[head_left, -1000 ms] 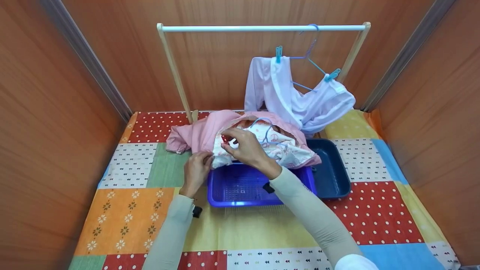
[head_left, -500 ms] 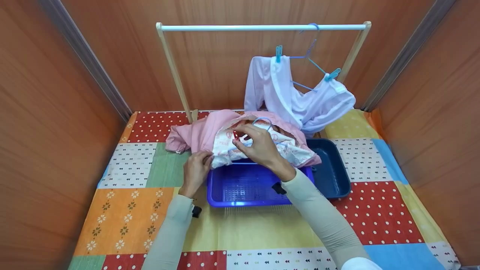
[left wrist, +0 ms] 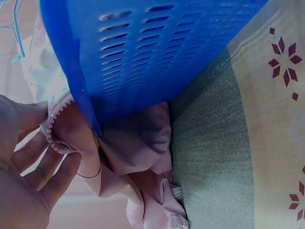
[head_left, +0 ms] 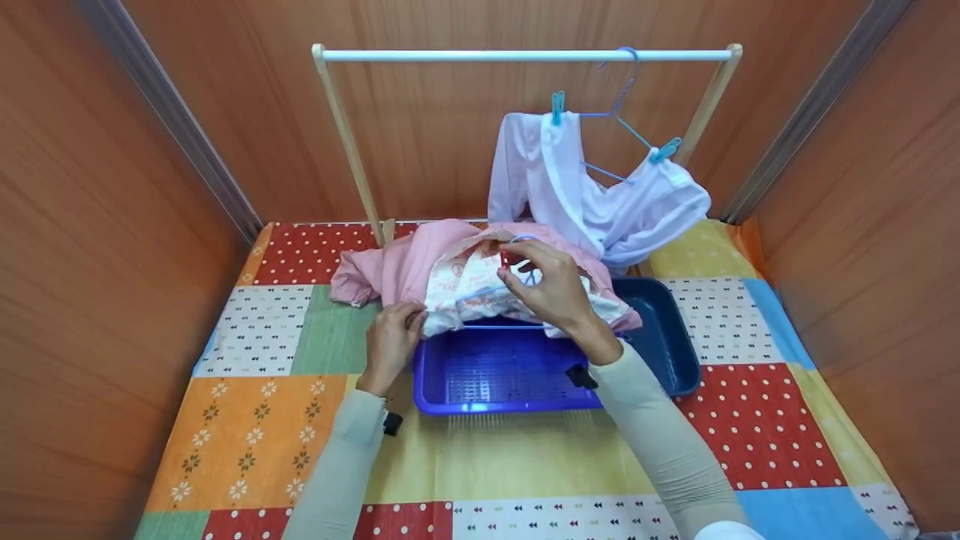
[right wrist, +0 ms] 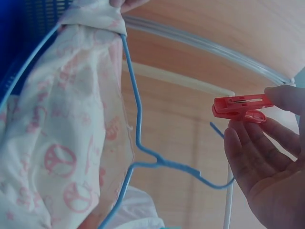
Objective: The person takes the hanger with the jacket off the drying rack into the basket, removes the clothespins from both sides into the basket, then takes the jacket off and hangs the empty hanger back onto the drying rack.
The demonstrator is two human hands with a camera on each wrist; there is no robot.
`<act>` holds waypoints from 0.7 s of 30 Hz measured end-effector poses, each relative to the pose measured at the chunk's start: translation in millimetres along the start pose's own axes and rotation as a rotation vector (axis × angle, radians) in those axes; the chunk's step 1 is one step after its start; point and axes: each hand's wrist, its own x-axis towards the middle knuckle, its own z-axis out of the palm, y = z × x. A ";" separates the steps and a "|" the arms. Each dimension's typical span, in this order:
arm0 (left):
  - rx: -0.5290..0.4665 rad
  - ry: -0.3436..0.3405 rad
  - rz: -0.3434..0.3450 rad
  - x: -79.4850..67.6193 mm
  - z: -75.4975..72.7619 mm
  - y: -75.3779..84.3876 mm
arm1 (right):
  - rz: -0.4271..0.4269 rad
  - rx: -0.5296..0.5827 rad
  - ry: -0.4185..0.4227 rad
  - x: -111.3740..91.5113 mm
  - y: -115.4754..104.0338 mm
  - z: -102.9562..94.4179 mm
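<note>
My right hand pinches a red clothespin between thumb and fingers, held above the cloth. My left hand pinches the edge of a pink garment at its left corner; in the left wrist view that edge has small beaded trim. The garment's white lining, printed with pink peace signs, faces up. A blue wire hanger lies across it, and the lining is folded over its bar near my left hand. The garment drapes over the back of a blue basket.
A dark blue tray stands right of the basket. Behind is a drying rack with a white bar. White clothing hangs there on another hanger with two teal clothespins. Wood-look panels enclose the patchwork cloth.
My right hand has moved right across the lining with the red clothespin, uncovering more of the printed cloth. My left hand stays at the garment's corner.
</note>
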 end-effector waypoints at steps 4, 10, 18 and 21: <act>-0.001 0.004 0.003 -0.1 -0.2 0.1 | 0.028 0.004 0.020 -3.6 4.3 -10.7; -0.007 0.002 0.005 -0.1 0.3 0.5 | 0.056 0.004 0.051 -10.4 11.8 -25.9; -0.006 -0.013 -0.009 -0.8 0.2 -0.4 | 0.087 0.016 0.112 -20.7 24.6 -44.0; -0.006 -0.010 -0.004 -1.0 0.9 -0.8 | 0.086 -0.013 0.131 -25.3 31.3 -51.1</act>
